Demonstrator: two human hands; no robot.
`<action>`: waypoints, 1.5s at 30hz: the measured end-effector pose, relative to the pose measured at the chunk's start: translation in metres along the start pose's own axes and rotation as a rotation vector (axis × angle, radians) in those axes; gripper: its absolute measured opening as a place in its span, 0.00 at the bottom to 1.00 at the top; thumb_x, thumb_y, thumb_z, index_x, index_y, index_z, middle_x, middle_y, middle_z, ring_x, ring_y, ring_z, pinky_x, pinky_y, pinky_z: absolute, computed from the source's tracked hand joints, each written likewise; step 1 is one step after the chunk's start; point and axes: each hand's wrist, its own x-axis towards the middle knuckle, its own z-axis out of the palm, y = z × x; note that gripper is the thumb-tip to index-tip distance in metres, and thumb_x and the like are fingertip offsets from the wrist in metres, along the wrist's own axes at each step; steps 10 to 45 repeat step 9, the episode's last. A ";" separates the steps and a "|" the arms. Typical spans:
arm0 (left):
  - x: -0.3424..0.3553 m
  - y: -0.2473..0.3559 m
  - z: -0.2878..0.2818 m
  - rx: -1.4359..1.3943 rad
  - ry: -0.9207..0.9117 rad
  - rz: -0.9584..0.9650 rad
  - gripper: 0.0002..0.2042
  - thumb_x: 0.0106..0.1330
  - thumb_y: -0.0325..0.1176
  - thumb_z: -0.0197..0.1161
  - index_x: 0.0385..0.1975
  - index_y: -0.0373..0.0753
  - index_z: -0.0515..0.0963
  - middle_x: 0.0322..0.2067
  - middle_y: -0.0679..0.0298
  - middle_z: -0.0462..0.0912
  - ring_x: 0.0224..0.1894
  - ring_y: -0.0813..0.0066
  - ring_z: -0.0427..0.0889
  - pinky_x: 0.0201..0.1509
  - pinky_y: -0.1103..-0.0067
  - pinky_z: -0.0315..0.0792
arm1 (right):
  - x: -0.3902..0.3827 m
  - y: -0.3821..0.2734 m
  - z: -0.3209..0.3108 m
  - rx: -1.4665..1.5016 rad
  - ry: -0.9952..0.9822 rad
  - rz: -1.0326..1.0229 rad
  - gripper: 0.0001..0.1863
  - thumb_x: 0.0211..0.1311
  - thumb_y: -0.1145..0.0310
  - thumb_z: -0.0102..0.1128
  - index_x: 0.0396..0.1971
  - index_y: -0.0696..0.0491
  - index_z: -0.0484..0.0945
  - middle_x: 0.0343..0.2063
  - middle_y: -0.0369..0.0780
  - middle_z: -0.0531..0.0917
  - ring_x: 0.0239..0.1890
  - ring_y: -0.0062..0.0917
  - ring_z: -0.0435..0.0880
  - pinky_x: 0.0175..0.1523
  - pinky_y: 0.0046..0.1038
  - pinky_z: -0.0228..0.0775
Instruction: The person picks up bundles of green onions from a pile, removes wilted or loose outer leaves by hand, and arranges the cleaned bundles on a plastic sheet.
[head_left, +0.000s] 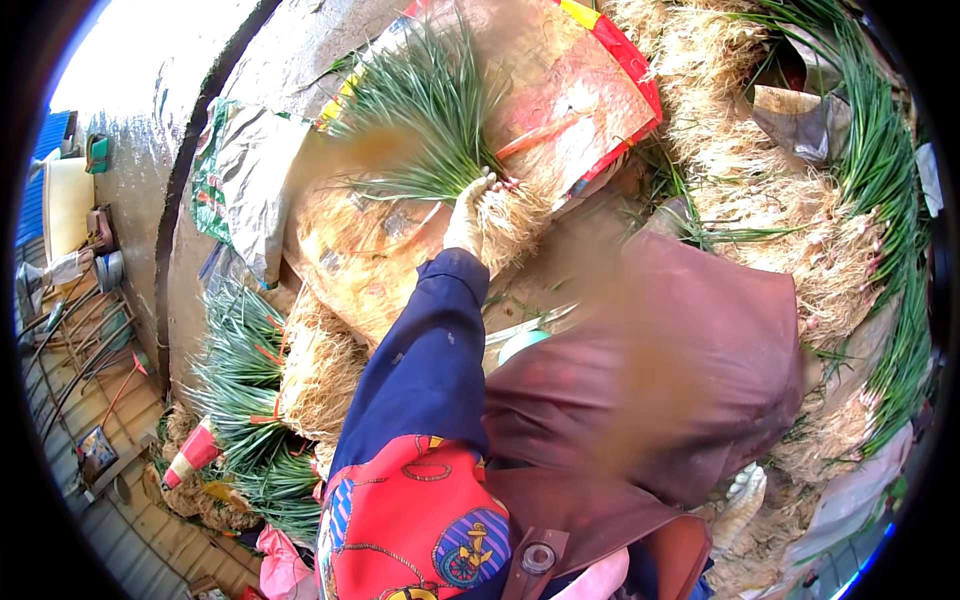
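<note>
My left hand (468, 215), in a pale work glove, is closed around the base of a bunch of spring onions (430, 100). Their thin green leaves fan out to the far left, and a mat of straw-coloured roots (515, 215) hangs to the right of the hand. Beneath lies a worn, soil-stained sheet (365, 265) with a red and yellow border. My right hand (740, 505), gloved as well, is low on the right by rooted onions, beside the brown apron (650, 380). Its fingers look loosely extended, with nothing visible in them.
Along the right runs a long heap of onions (880, 260) with tangled roots (780, 230). Bundles tied with orange bands (240, 370) lie at the left, near a grey-white sack (255, 175). Sticks and tools (85, 330) clutter the far left. Brown blurs cover parts of the view.
</note>
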 end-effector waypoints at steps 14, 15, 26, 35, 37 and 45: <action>-0.009 0.001 0.010 0.283 0.146 -0.092 0.10 0.66 0.37 0.51 0.32 0.35 0.71 0.26 0.65 0.77 0.15 0.90 0.67 0.15 0.95 0.61 | -0.012 0.016 -0.004 -0.843 0.012 -0.092 0.24 0.55 0.58 0.61 0.51 0.50 0.73 0.38 0.41 0.79 0.44 0.32 0.78 0.51 0.30 0.68; -0.009 0.001 0.010 0.283 0.146 -0.092 0.10 0.66 0.37 0.51 0.32 0.35 0.71 0.26 0.65 0.77 0.15 0.90 0.67 0.15 0.95 0.61 | -0.012 0.016 -0.004 -0.843 0.012 -0.092 0.24 0.55 0.58 0.61 0.51 0.50 0.73 0.38 0.41 0.79 0.44 0.32 0.78 0.51 0.30 0.68; -0.009 0.001 0.010 0.283 0.146 -0.092 0.10 0.66 0.37 0.51 0.32 0.35 0.71 0.26 0.65 0.77 0.15 0.90 0.67 0.15 0.95 0.61 | -0.012 0.016 -0.004 -0.843 0.012 -0.092 0.24 0.55 0.58 0.61 0.51 0.50 0.73 0.38 0.41 0.79 0.44 0.32 0.78 0.51 0.30 0.68; -0.009 0.001 0.010 0.283 0.146 -0.092 0.10 0.66 0.37 0.51 0.32 0.35 0.71 0.26 0.65 0.77 0.15 0.90 0.67 0.15 0.95 0.61 | -0.012 0.016 -0.004 -0.843 0.012 -0.092 0.24 0.55 0.58 0.61 0.51 0.50 0.73 0.38 0.41 0.79 0.44 0.32 0.78 0.51 0.30 0.68; -0.009 0.001 0.010 0.283 0.146 -0.092 0.10 0.66 0.37 0.51 0.32 0.35 0.71 0.26 0.65 0.77 0.15 0.90 0.67 0.15 0.95 0.61 | -0.012 0.016 -0.004 -0.843 0.012 -0.092 0.24 0.55 0.58 0.61 0.51 0.50 0.73 0.38 0.41 0.79 0.44 0.32 0.78 0.51 0.30 0.68; -0.009 0.001 0.010 0.283 0.146 -0.092 0.10 0.66 0.37 0.51 0.32 0.35 0.71 0.26 0.65 0.77 0.15 0.90 0.67 0.15 0.95 0.61 | -0.012 0.016 -0.004 -0.843 0.012 -0.092 0.24 0.55 0.58 0.61 0.51 0.50 0.73 0.38 0.41 0.79 0.44 0.32 0.78 0.51 0.30 0.68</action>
